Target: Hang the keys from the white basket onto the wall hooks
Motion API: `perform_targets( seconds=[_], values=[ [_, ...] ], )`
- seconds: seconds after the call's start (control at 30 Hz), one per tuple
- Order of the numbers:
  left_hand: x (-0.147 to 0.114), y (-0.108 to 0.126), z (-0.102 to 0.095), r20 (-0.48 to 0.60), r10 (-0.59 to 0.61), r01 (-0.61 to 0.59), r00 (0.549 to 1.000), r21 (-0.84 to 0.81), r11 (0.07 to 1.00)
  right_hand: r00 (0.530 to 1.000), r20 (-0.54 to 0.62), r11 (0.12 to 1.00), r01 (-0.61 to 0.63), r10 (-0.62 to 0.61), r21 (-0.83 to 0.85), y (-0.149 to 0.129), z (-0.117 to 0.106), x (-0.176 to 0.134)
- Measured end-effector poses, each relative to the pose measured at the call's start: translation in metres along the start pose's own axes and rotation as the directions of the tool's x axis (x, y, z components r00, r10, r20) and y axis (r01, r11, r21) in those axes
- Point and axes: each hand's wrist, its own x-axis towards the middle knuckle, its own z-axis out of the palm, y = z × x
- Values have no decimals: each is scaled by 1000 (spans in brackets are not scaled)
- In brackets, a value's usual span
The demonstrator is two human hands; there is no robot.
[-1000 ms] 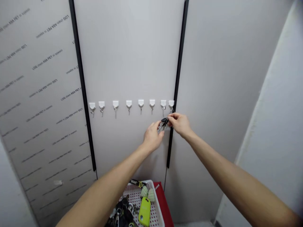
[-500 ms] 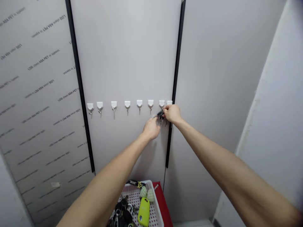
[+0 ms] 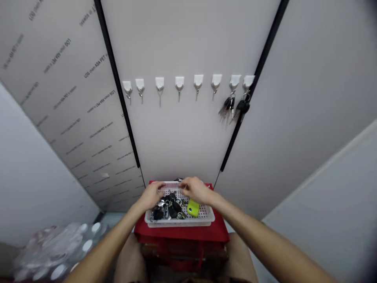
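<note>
Keys [image 3: 167,208] lie heaped in the basket [image 3: 182,223] — left hand [image 3: 151,195] and right hand [image 3: 196,190] over its back part, fingers curved; whether either pinches anything, I cannot tell. Tangled, they could lift as a clump and drop. Unlike earlier, the hands are away from the hooks [image 3: 198,80] — two bunches [image 3: 228,104] hang there untouched.

Plain grey middle panel [image 3: 188,43] between two long trim strips: left black strip [image 3: 118,85], right black strip [image 3: 266,51], leaning toward each other lower down. Farther left, printed panel [image 3: 79,98], slanting rows of dark lettering, "ASA PET" legible; small whitish tab [image 3: 104,175] low on it. Farther right, grey panel [image 3: 294,118], then pale side wall [image 3: 338,188]. Lower left, clear bottles [image 3: 77,253] with white caps [image 3: 87,245], crinkled plastic film [image 3: 50,241] beside them. Bottom centre, red cloth-like cover [image 3: 182,233].
</note>
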Motion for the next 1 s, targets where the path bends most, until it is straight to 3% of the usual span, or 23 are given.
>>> perform_targets(
  seconds=[0.07,0.13,0.3,0.47,0.6,0.7,0.8,1.0],
  values=[
    [-8,-4,9,68,54,-59,996,82,995,992,123,999,6,-2,-31,-6,34,3],
    [-11,-3,17,91,95,-109,991,166,980,988,150,996,-20,33,-87,-9,53,7],
    [-9,-3,25,31,101,-105,994,202,974,980,123,982,-144,159,-122,-1,65,12],
    [-7,-6,22,-23,96,-96,995,18,995,989,58,989,-137,133,58,10,53,8],
    [-2,1,9,-70,55,-67,996,-187,980,984,29,978,-180,178,109,7,36,5],
    [3,12,-4,-68,27,-46,997,-299,953,992,-65,970,-93,110,226,-2,28,5],
    [9,25,-15,-33,44,-53,999,-428,902,989,-128,916,-18,76,402,-11,23,7],
    [23,62,-37,-33,26,-41,999,-663,748,968,-161,820,-69,193,569,-12,-8,12]
  ],
)
